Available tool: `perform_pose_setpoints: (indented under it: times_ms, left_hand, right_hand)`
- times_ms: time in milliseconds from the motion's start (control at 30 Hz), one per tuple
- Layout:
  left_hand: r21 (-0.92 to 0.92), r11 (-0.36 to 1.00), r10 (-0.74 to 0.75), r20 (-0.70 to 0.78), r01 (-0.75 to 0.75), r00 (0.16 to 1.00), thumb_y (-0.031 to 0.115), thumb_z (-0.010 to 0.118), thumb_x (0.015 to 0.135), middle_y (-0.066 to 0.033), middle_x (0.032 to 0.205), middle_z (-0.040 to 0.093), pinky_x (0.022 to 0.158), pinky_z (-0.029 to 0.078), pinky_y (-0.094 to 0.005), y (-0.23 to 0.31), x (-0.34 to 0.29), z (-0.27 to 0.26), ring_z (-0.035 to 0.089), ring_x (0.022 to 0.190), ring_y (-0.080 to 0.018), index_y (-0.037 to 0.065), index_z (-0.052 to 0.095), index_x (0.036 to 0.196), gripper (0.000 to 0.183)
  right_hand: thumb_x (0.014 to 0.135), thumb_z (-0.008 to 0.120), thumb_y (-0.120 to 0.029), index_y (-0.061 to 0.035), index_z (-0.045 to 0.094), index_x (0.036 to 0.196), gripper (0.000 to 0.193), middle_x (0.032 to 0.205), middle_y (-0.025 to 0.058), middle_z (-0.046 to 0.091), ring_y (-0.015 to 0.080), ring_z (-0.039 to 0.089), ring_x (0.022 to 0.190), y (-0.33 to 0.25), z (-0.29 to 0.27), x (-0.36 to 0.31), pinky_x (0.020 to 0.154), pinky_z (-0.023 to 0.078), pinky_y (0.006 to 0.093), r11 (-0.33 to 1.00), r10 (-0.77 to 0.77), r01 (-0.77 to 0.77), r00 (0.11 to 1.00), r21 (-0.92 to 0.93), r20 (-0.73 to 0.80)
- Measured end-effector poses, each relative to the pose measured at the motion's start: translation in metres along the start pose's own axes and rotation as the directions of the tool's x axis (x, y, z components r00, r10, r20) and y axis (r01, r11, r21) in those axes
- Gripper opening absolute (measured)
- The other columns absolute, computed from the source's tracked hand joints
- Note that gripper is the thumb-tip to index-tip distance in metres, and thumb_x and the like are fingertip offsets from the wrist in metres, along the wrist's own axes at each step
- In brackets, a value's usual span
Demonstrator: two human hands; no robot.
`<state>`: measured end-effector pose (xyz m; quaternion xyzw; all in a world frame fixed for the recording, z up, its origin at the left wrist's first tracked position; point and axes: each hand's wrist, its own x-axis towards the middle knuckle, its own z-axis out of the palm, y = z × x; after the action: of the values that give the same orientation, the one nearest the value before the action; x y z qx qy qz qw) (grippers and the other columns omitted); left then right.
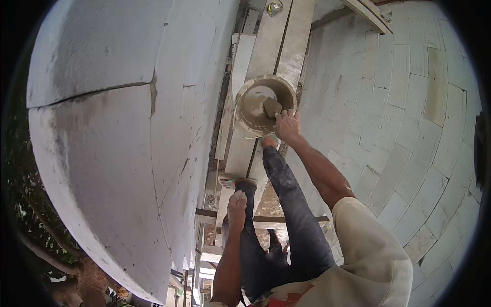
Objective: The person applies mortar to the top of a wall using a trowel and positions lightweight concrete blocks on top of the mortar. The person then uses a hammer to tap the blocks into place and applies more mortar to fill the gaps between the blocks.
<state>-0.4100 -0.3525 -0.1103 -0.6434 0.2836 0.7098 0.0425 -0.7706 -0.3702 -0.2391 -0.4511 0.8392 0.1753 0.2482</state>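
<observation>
My right hand [288, 123] is closed at the near right rim of a round bucket [293, 97], gripping a trowel. The trowel's mortar-coated blade [272, 107] reaches into the bucket; its handle is covered by my fingers. Wet grey mortar [254, 105] lies inside and smears the bucket's walls. The bucket stands on wooden planks [267, 41], just ahead of my feet. My left hand [237, 202] is curled closed by my left knee, over the dark trousers. Whatever those fingers may hold is hidden.
A pale block wall [117, 138] rises close on the left, with a cracked joint. Another block wall [404, 112] runs along the right. A tape measure [274, 8] lies on the far planks. Gaps beside the planks show a level below; a wooden crosspiece [266, 219] spans behind my feet.
</observation>
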Motion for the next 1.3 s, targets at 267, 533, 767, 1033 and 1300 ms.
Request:
perform_pose_setpoints:
  times_ms: [267, 533, 767, 1033, 1300]
  left_hand:
    - [-0.704, 0.707, 0.055, 0.147, 0.066, 0.988, 0.048, 0.057, 0.110, -0.0153, 0.159, 0.048, 0.120, 0.043, -0.0533, 0.014, 0.307, 0.082, 0.051, 0.143, -0.0316, 0.007, 0.038, 0.160, 0.067]
    - [-0.166, 0.955, 0.215, -0.177, -0.245, 0.960, 0.037, 0.053, 0.113, -0.0229, 0.129, 0.067, 0.100, 0.057, -0.0437, 0.135, 0.227, 0.154, 0.068, 0.119, -0.0355, -0.003, 0.054, 0.146, 0.052]
    - [0.320, 0.857, 0.506, -0.365, -0.405, 0.782, 0.040, 0.051, 0.113, -0.0109, 0.077, 0.057, 0.071, 0.046, -0.0412, 0.245, 0.015, 0.125, 0.051, 0.075, -0.0213, -0.004, 0.064, 0.103, 0.047]
    - [0.296, 0.697, 0.718, -0.292, -0.654, 0.632, 0.041, 0.050, 0.113, -0.0117, 0.073, 0.057, 0.067, 0.043, -0.0406, 0.350, -0.168, 0.092, 0.050, 0.071, -0.0199, -0.004, 0.062, 0.095, 0.051]
    - [0.106, 0.572, 0.803, -0.278, -0.814, 0.528, 0.037, 0.050, 0.111, -0.0134, 0.077, 0.057, 0.074, 0.044, -0.0424, 0.398, -0.215, 0.106, 0.054, 0.078, -0.0232, -0.005, 0.063, 0.093, 0.047]
  right_hand:
    - [0.097, 0.067, -0.029, -0.0103, 0.082, 0.112, 0.029, 0.130, 0.0121, 0.068, 0.0291, 0.054, 0.127, -0.026, 0.036, 0.119, 0.098, 0.036, 0.0440, 0.959, -0.138, 0.217, 0.921, -0.184, 0.365]
    - [0.096, 0.065, -0.017, -0.0023, 0.072, 0.114, 0.024, 0.102, 0.0155, 0.079, 0.0376, 0.078, 0.098, 0.069, -0.052, 0.079, 0.076, 0.063, 0.0496, 0.982, -0.182, 0.186, 0.922, 0.020, 0.343]
    - [0.096, 0.061, -0.013, 0.0008, 0.071, 0.111, 0.023, 0.096, 0.0206, 0.076, 0.0397, 0.078, 0.085, 0.067, -0.198, -0.039, 0.069, 0.063, 0.0495, 0.863, -0.505, 0.486, 0.841, 0.139, 0.195]
    - [0.094, 0.059, -0.011, 0.0016, 0.069, 0.112, 0.024, 0.099, 0.0215, 0.073, 0.0379, 0.075, 0.087, 0.024, -0.295, -0.154, 0.070, 0.062, 0.0495, 0.780, -0.617, 0.624, 0.779, -0.040, 0.108]
    - [0.089, 0.071, -0.020, -0.0017, 0.073, 0.111, 0.029, 0.091, 0.0193, 0.076, 0.0308, 0.072, 0.079, 0.072, -0.430, -0.205, 0.074, 0.060, 0.0453, 0.614, -0.731, 0.555, 0.668, 0.561, 0.139]
